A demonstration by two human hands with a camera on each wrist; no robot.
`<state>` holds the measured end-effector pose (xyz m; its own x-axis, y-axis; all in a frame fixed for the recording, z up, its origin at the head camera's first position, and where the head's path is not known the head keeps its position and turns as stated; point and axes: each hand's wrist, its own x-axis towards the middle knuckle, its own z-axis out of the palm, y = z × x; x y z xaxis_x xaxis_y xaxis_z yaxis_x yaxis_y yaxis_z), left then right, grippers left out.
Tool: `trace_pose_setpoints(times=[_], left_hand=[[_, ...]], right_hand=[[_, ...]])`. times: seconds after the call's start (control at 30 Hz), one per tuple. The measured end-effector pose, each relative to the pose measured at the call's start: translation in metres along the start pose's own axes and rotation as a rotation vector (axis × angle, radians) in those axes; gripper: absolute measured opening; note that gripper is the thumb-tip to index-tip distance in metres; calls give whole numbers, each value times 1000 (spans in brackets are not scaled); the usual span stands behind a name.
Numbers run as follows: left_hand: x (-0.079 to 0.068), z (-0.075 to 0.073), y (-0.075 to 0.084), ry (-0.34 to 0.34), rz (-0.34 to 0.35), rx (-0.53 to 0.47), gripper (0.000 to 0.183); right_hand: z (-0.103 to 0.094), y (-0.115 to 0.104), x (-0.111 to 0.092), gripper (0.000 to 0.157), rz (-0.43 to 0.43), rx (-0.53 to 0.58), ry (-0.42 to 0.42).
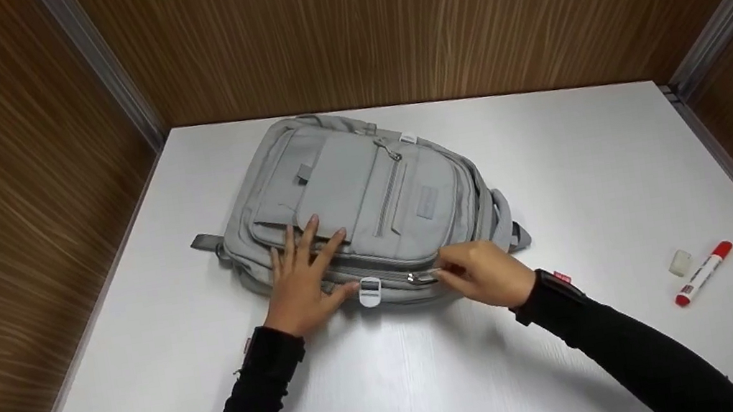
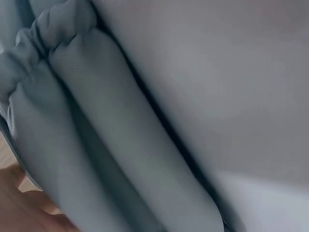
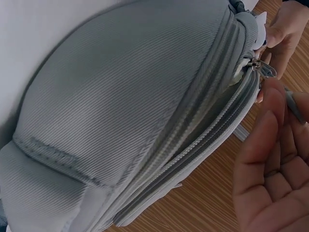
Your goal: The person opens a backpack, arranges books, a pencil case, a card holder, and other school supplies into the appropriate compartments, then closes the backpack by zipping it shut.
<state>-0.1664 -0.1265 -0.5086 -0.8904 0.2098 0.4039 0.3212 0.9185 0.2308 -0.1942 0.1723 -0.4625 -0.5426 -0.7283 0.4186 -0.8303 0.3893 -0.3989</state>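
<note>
A grey backpack (image 1: 363, 184) lies on its back on the white table, its front pockets facing up. My left hand (image 1: 302, 288) rests on its near side with the fingers spread, beside a white plastic buckle (image 1: 370, 293). To the right of that buckle, my right hand (image 1: 485, 272) pinches the zipper pull (image 1: 426, 276) on the near edge. In the right wrist view, the metal slider (image 3: 256, 63) sits at one end of a parted zipper (image 3: 212, 128). The left wrist view shows mostly a gathered side pocket (image 2: 96, 111), with part of the left hand at the lower left corner.
A red-capped white marker (image 1: 703, 273) and a small pale eraser-like block (image 1: 680, 262) lie on the table (image 1: 584, 152) at the right. Wood-grain panels (image 1: 368, 24) stand at the back and on both sides. A backpack strap end (image 1: 206, 242) sticks out at the left.
</note>
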Motion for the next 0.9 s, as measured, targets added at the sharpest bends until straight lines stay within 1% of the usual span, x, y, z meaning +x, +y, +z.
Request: trace_pose_setpoints(times=[0.07, 0.2, 0.4, 0.57, 0.77, 0.9], left_hand=[[0, 2, 1, 0, -1, 15, 84], [1, 4, 1, -3, 1, 29, 86], [0, 7, 2, -11, -13, 32, 86], [-2, 7, 3, -7, -19, 37, 86], [-2, 5, 4, 2, -6, 34, 84], [-2, 5, 3, 1, 1, 32, 84]], right_hand=[[3, -2, 5, 9, 5, 19, -4], [8, -6, 15, 8, 8, 46, -14], [19, -9, 25, 9, 10, 24, -36], [25, -10, 29, 8, 20, 44, -47], [31, -12, 33, 7, -21, 50, -59], [33, -11, 33, 7, -22, 44, -59]])
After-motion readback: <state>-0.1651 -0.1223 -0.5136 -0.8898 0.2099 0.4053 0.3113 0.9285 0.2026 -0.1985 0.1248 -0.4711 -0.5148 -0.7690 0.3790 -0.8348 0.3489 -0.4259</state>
